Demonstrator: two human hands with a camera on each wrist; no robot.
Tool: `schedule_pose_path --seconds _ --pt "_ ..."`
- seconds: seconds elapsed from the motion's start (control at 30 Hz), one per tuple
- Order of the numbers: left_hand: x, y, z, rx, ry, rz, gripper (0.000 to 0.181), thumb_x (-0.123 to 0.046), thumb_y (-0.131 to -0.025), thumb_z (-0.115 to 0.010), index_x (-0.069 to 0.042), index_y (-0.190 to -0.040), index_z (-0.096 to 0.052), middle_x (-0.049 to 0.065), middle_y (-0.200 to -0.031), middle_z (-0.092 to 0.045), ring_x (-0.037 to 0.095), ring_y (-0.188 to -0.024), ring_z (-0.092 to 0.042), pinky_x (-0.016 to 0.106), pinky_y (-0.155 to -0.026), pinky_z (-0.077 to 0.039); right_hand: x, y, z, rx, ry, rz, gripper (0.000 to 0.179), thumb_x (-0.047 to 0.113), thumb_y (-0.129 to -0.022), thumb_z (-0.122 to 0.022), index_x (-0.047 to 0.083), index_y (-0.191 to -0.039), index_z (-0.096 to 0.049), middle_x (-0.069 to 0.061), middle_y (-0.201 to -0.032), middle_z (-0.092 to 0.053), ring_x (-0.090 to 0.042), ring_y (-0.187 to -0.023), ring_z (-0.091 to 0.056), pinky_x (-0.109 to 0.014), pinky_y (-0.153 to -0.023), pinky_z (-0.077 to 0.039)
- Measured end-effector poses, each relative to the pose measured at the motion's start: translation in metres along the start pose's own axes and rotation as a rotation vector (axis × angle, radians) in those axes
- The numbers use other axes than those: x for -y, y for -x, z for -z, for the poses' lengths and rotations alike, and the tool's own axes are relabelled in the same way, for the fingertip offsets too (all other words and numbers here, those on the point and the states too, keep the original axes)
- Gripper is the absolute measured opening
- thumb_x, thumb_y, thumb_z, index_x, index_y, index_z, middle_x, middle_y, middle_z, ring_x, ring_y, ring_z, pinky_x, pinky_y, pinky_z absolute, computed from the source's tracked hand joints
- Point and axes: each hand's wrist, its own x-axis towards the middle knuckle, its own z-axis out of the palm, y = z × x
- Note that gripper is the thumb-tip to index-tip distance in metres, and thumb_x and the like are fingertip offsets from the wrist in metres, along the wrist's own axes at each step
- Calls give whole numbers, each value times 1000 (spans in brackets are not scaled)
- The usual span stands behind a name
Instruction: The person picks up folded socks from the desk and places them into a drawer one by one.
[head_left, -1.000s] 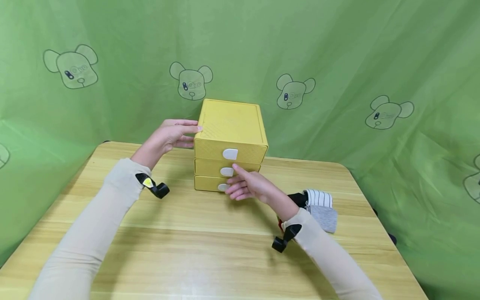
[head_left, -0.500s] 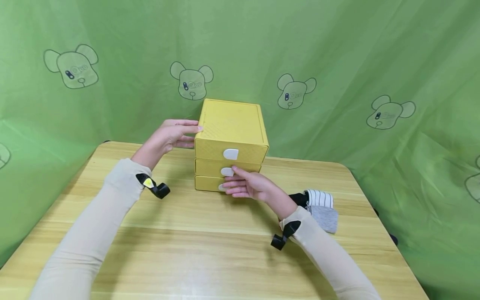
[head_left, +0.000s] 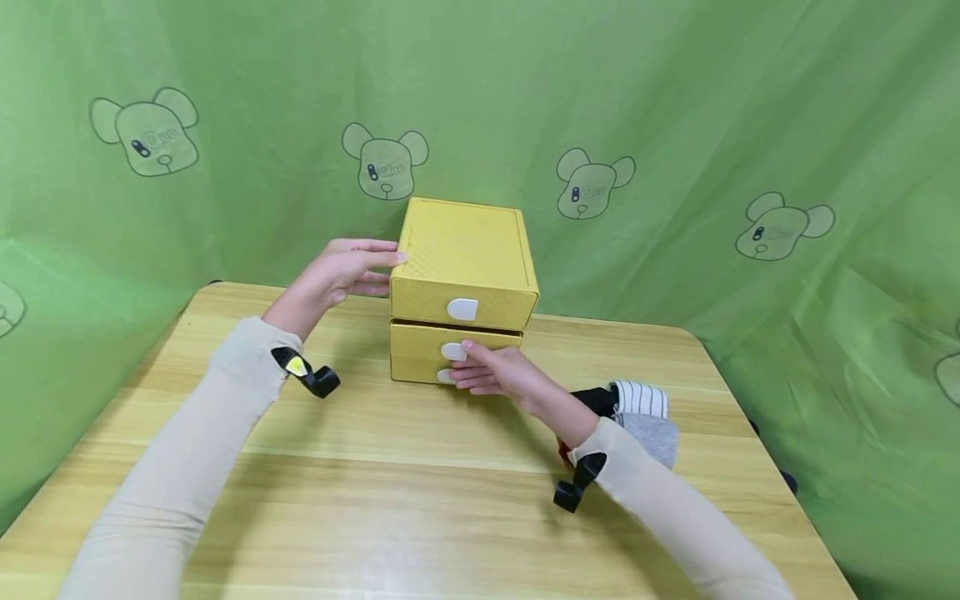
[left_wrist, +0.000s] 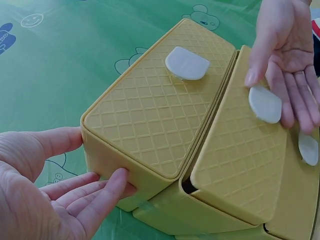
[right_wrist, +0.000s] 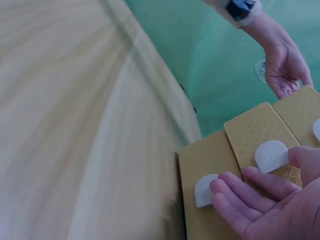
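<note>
A yellow chest of three stacked drawers [head_left: 468, 242] stands at the back of the table, each drawer front bearing a white tab handle. Its middle drawer [left_wrist: 235, 155] sticks out slightly, leaving a dark gap under the top one. My right hand [head_left: 506, 375] pinches the middle drawer's handle [right_wrist: 271, 156] between thumb and index finger, while the other fingers extend in front of the bottom drawer's handle [right_wrist: 204, 191]. My left hand [head_left: 341, 271] rests against the chest's left side with fairly straight fingers, its thumb at the top edge.
Rolled cloth pieces lie on the wooden table [head_left: 420, 500] at the right: a striped one [head_left: 641, 398], a grey one [head_left: 651, 437] and a black one [head_left: 597, 400]. Something red is partly hidden by the right wrist. A green curtain [head_left: 480, 92] hangs behind the table.
The right thumb and fingers have closed in on the middle handle, and the middle drawer has come a little forward. My left hand has stayed against the chest's side.
</note>
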Motion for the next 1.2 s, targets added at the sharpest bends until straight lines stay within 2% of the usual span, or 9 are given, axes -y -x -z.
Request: schedule_pose_path --seconds 0.1,0.27,0.43,0.6,0.93,1.1,1.2 --pt "0 1 0 -6 2 -1 57 -20 -97 -71 -11 -149 -51 16 -148 -56 32 -124 -64 41 -108 -56 -3 7 -2 6 28 21 60 51 -104 -53 -3 -126 -68 -19 -121 -74 -38 -118 -68 -52 -109 -53" --pt "-1 2 0 -3 6 -3 57 -19 -97 -71 -10 -150 -50 16 -149 -55 29 -117 -68 41 -108 -56 -9 21 -7 21 47 35 64 52 -104 -52 -5 -130 -65 -20 -118 -75 -37 -114 -70 -51 -105 -56" --pt "0 1 0 -1 11 -5 58 -19 -97 -72 -9 -150 -50 15 -150 -55 26 -111 -69 40 -106 -57 -14 38 -15 19 40 18 66 52 -104 -52 -7 -130 -64 -19 -114 -76 -34 -109 -73 -50 -101 -59" --pt "0 0 0 4 6 -7 59 -20 -96 -73 -9 -149 -50 17 -150 -54 23 -105 -71 39 -105 -57 -19 54 -23 6 11 -8 64 50 -103 -55 -7 -129 -65 -18 -110 -77 -26 -101 -76 -46 -99 -61" --pt "1 1 1 -2 0 -12 58 -20 -97 -71 -9 -150 -49 13 -152 -53 34 -127 -63 35 -99 -60 -26 81 -36 35 6 -31 64 51 -102 -55 -5 -133 -63 -19 -108 -77 -28 -99 -76 -41 -94 -63" --pt "1 2 1 1 -4 -12 58 -20 -97 -71 -10 -150 -49 13 -153 -53 32 -125 -64 39 -106 -57 -29 85 -37 61 18 -36 66 53 -102 -54 -4 -134 -63 -18 -107 -78 -26 -97 -77 -38 -89 -64" --pt "1 1 1 4 -3 -13 58 -20 -97 -71 -10 -150 -49 13 -152 -53 30 -121 -66 40 -107 -56 -26 86 -34 106 51 -53 66 54 -104 -50 -3 -134 -62 -19 -108 -77 -26 -96 -77 -38 -88 -65"
